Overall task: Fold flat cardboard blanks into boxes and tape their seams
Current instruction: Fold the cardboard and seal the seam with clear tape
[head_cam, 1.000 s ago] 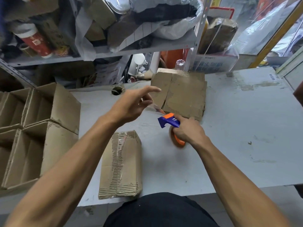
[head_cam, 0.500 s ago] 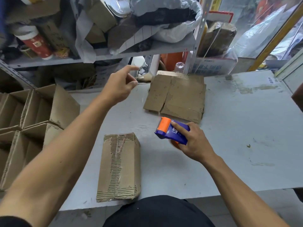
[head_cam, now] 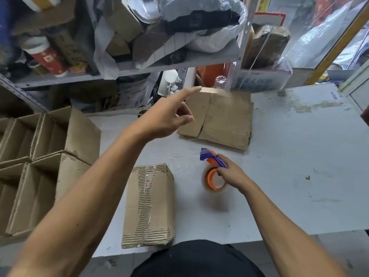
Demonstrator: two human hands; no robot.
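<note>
Nearest, at 7 o'clock on the table [head_cam: 299, 166], a taped box [head_cam: 148, 204] lay finished. At centre the right hand [head_cam: 231, 173] gripped the tape dispenser [head_cam: 212, 170]. Toward 12 o'clock the left hand [head_cam: 165, 118], empty and loose-fingered, reached above the stack of flat blanks [head_cam: 223, 118], all unfolded. Folded boxes [head_cam: 40, 154] stood at 9 o'clock.

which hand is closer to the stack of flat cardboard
Left. The left hand reaches out beside the flat cardboard stack's left edge, empty. The right hand sits nearer the person, gripping the tape dispenser.
</note>
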